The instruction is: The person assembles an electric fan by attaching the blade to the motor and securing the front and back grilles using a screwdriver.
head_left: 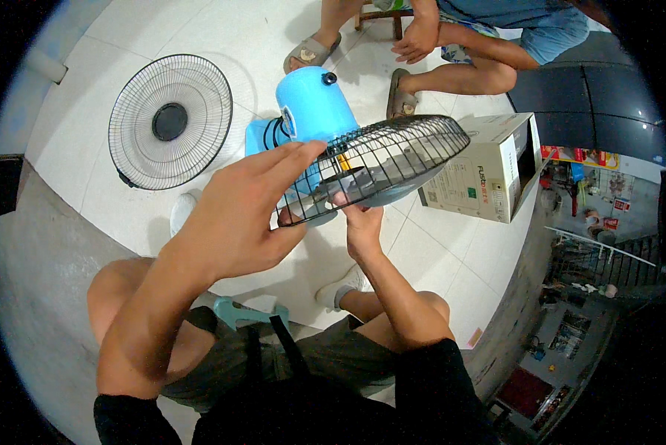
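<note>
A black wire guard (381, 165) with grey blades (411, 184) under it is standing tilted over the floor (429, 248), in front of the wearer's lap, its long axis slanting from lower left to upper right. The left hand (247, 211) is pinching the lower-left rim, fingers lying along the wires and thumb bracing below. The right hand (364, 226) is reaching up from beneath, sitting nearer the hub, which is lying up and left of it; its fingertips are partly hiding behind wires, so I cannot tell whether they are gripping. Beyond the guard, a blue housing (314, 104) is standing upright; any joint between them is not showing clearly. Farther left, a round grille (170, 122) is lying flat; rightward, a carton (474, 174) is resting; ahead, another person's hand (419, 38) is hanging.
</note>
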{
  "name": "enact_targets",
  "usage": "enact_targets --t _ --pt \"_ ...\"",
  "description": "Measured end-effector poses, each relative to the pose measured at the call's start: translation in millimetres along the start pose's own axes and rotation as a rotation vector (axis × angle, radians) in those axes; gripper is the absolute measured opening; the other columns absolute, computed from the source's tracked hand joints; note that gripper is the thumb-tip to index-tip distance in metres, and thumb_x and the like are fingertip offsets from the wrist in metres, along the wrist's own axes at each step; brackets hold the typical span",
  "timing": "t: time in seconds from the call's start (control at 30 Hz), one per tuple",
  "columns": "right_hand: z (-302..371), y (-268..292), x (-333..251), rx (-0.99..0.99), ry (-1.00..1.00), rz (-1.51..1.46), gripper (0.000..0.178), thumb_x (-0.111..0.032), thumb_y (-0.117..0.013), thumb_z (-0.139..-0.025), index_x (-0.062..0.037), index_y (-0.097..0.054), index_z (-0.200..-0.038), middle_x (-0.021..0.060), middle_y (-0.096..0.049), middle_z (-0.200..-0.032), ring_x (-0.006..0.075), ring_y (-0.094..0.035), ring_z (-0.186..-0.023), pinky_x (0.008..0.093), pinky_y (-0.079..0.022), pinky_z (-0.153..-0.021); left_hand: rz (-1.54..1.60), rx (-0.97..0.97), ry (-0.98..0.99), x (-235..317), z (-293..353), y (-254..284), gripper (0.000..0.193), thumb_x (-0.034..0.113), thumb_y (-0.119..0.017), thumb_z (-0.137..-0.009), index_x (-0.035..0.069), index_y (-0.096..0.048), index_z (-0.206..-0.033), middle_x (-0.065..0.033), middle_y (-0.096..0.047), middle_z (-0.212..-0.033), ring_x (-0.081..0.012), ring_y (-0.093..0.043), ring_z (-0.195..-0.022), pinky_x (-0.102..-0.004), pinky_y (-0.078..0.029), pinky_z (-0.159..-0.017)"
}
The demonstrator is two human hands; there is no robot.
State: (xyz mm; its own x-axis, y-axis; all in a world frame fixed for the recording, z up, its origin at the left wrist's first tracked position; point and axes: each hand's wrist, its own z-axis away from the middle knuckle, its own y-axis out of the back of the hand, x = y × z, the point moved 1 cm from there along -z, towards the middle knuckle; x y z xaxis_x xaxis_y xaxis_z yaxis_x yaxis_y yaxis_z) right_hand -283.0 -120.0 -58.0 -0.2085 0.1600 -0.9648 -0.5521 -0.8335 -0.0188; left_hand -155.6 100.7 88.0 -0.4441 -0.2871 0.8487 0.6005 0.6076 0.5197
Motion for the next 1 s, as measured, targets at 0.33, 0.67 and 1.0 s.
enact_targets --t 0.33,0.67,1.0 --pt "-6 -25 -17 0.006 -0.172 -0.314 0.016 -0.016 -0.070 -0.094 -0.0035 -0.059 -0.094 0.0065 -0.066 -0.096 0.0172 -0.066 -0.088 0.0374 -0.054 -0.085 0.059 -0.001 -0.022 -5 -1 6 0.078 0.003 -0.061 -0.065 0.006 -0.051 -0.143 -0.0248 -0.061 -0.133 -0.0440 -0.061 -0.118 -0.0446 -0.047 -0.104" --pt "-18 -10 -2 -0.175 -0.321 -0.404 0.046 -0.043 -0.045 -0.105 -0.0011 -0.060 -0.116 0.0146 -0.070 -0.110 0.0233 -0.068 -0.096 0.0394 -0.055 -0.085 0.044 -0.009 -0.033 -5 -3 4 0.080 0.002 -0.061 -0.064 0.006 -0.051 -0.143 -0.0239 -0.061 -0.133 -0.0437 -0.061 -0.118 -0.0448 -0.047 -0.105" --pt "-20 -11 -12 -0.315 -0.503 -0.490 0.090 -0.076 -0.023 -0.097 0.0035 -0.065 -0.104 0.0225 -0.073 -0.090 0.0314 -0.071 -0.076 0.0410 -0.056 -0.077 0.055 -0.023 -0.037 -6 -4 3 0.081 0.004 -0.060 -0.063 0.005 -0.051 -0.144 -0.0245 -0.062 -0.131 -0.0442 -0.061 -0.118 -0.0448 -0.047 -0.105"
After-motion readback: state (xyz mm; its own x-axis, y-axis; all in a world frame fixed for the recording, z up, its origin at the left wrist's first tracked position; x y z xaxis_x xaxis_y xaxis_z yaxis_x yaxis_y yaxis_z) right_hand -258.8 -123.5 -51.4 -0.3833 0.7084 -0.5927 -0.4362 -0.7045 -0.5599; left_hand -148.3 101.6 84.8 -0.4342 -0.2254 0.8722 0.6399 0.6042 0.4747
